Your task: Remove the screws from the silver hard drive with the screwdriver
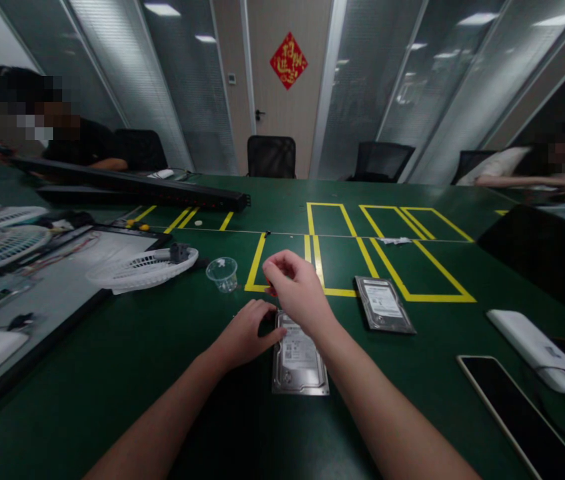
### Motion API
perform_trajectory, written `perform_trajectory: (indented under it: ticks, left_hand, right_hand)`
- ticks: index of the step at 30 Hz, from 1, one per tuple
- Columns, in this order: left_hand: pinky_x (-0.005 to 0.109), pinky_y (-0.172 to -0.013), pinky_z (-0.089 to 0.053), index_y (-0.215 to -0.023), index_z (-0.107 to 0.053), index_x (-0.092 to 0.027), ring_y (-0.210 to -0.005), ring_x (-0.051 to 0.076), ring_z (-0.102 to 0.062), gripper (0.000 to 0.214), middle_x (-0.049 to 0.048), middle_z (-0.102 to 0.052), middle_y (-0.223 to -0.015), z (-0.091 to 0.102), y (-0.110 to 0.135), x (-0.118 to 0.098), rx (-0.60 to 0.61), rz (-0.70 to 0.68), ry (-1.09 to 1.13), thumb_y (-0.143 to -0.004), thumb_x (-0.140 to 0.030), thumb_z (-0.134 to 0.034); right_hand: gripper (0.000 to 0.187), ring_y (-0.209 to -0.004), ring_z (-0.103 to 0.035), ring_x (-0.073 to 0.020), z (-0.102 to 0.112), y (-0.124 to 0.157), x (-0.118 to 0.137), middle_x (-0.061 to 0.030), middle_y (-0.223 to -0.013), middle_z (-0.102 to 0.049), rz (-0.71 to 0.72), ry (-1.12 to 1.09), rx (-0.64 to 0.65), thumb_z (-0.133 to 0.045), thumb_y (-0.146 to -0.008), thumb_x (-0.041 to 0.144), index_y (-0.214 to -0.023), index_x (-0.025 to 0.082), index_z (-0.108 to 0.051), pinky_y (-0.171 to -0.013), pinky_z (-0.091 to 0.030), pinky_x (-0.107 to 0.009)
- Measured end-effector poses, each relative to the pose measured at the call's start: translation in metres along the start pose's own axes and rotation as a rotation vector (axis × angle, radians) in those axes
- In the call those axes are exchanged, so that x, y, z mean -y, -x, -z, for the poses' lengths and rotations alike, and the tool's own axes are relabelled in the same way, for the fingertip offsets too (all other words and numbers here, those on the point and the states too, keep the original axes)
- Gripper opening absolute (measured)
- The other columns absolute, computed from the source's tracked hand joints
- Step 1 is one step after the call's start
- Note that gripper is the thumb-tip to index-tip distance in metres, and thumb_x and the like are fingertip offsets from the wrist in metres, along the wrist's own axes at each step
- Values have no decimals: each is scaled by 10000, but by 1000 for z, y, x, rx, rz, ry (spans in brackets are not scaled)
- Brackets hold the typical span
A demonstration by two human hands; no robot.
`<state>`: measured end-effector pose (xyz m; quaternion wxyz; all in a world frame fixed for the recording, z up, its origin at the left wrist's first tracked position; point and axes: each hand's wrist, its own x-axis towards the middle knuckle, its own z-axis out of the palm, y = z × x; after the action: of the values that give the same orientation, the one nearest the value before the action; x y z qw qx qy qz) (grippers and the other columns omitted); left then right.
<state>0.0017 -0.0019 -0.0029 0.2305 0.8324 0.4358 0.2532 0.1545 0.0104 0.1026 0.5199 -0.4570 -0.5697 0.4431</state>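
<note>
A silver hard drive (300,373) with a white label lies flat on the green table, label side up. My left hand (247,333) grips its far left edge, with the thumb resting on the label side and the fingers curled at the far end. Above that far end, my right hand (295,287) is closed in a pinch around a small red thing (271,291); my fingers hide most of it, so its kind does not show. A clear plastic cup (222,275) stands just beyond my left hand. To the right lies a second hard drive (383,305).
Yellow tape rectangles (440,298) mark the table. A phone (517,413) and a white device (542,350) lie at right. At left are a white fan grille (147,270), a large panel (72,293) and a long black bar (162,187). Two other people sit across, left and right.
</note>
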Motion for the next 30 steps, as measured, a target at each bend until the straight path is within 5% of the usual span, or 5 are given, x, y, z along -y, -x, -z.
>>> perform_trajectory:
  ticks: [10, 22, 30]
  left_hand:
    - [439, -952, -552, -1210, -689, -234, -1083, 297, -658, 310, 89, -731, -1164, 1, 0, 0, -2, 14, 5, -918, -305, -767]
    - [418, -925, -548, -1200, -694, -230, -1054, 290, -653, 305, 83, -728, -1145, 2, 0, -1, 3, 14, 10, -913, -294, -773]
    - [428, -932, -547, -1189, -692, -225, -1055, 291, -648, 291, 88, -726, -1150, 0, -1, 1, 6, 8, 0, -918, -300, -769]
  right_hand:
    - [211, -808, -642, -190, 1, -1, -4, -33, -838, -674, 4, -7, 12, -629, -925, 417, -890, 225, -708, -668, -571, -328]
    - [88, -767, -642, -178, -2, 2, 2, -14, -840, -687, -94, -121, -22, -610, -878, 313, -910, 239, -575, -607, -568, -307]
    - [131, -810, -635, -189, 0, 0, -2, -22, -856, -658, -41, -3, -34, -593, -907, 363, -873, 236, -600, -679, -562, -332]
